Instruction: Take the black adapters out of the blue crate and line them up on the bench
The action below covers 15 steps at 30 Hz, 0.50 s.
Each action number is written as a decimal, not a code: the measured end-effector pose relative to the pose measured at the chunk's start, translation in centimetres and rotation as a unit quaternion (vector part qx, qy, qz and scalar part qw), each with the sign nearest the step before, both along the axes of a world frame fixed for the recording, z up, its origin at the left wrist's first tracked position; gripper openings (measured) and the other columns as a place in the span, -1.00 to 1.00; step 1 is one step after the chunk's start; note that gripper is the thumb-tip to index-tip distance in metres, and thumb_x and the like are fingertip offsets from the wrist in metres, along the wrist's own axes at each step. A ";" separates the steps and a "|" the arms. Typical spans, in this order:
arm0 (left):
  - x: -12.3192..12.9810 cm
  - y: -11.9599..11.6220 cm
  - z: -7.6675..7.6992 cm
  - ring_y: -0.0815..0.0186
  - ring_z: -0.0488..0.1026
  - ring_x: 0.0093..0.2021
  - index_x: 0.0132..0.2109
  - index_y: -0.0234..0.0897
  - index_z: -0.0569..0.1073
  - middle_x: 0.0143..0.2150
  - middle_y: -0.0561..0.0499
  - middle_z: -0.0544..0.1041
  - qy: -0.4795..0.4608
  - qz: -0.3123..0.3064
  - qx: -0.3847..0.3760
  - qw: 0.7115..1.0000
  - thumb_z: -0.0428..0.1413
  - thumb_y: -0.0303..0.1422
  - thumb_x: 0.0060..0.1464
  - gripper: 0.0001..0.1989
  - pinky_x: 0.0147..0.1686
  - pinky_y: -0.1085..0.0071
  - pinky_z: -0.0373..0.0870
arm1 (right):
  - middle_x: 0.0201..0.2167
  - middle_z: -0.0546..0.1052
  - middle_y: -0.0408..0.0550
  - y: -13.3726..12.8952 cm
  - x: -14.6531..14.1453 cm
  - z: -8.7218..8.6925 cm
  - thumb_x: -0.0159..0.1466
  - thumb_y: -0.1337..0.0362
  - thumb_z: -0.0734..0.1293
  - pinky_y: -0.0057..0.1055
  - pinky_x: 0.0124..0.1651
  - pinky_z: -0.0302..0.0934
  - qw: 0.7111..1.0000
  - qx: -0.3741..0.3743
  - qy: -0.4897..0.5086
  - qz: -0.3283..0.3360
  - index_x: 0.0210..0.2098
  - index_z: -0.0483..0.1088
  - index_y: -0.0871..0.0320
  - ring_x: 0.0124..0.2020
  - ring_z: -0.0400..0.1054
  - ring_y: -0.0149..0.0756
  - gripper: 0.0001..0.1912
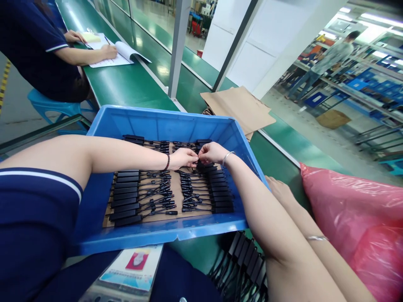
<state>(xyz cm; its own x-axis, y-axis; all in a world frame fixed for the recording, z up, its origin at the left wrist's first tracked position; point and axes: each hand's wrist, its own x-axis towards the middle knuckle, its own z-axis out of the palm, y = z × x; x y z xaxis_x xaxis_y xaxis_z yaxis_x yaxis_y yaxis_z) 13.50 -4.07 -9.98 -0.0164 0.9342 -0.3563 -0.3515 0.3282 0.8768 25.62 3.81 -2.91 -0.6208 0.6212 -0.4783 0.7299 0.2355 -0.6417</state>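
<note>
My left hand (185,158), with a dark beaded bracelet at its wrist, reaches across the blue bin (132,240). Its fingertips are pinched close against those of my right hand (211,152), which wears a silver bangle. A thin black cable (197,163) appears to be between both sets of fingertips, partly hidden by them. Beneath lie black rectangular modules with short cables, in a left row (127,197) and a right row (223,195). Their cable ends point toward the middle, over brown cardboard (176,193). My left forearm covers part of the left row.
Another forearm, seemingly another person's, has its hand (278,191) by the bin's right edge. More black modules (244,256) lie below the bin. Cardboard sheets (239,107) rest behind, and a pink plastic bag (352,214) stands right. At upper left a person's hand (108,51) writes on paper.
</note>
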 end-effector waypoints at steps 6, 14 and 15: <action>-0.1 0.2 0.1 0.48 0.39 -0.51 -0.41 -0.48 0.44 -0.52 0.03 0.44 0.013 -0.017 -0.005 1.000 0.24 -0.58 -0.18 -0.87 -0.31 0.44 0.40 | -0.71 0.40 -0.14 -0.2 -0.3 0.1 0.03 0.54 0.25 -0.51 -0.52 0.29 0.999 -0.013 -0.050 -0.007 -0.57 0.31 0.25 -0.63 0.32 -0.41 -0.88; -0.2 0.1 -0.2 0.48 0.40 -0.50 -0.36 -0.46 0.46 -0.52 0.03 0.47 0.043 -0.032 0.040 0.998 0.27 -0.55 -0.21 -0.81 -0.31 0.44 0.37 | -0.64 0.42 -0.09 -0.3 -0.2 -0.1 0.02 0.54 0.27 -0.48 -0.42 0.31 0.991 -0.088 -0.075 -0.068 -0.57 0.30 0.26 -0.62 0.33 -0.42 -0.89; -0.2 0.1 -0.2 0.48 0.40 -0.49 -0.34 -0.46 0.46 -0.52 0.03 0.47 0.035 -0.023 0.046 0.998 0.27 -0.54 -0.20 -0.80 -0.31 0.44 0.38 | -0.61 0.44 -0.09 -0.1 -0.1 -0.2 0.03 0.52 0.28 -0.50 -0.41 0.30 0.992 -0.085 -0.071 -0.064 -0.56 0.31 0.25 -0.59 0.33 -0.43 -0.90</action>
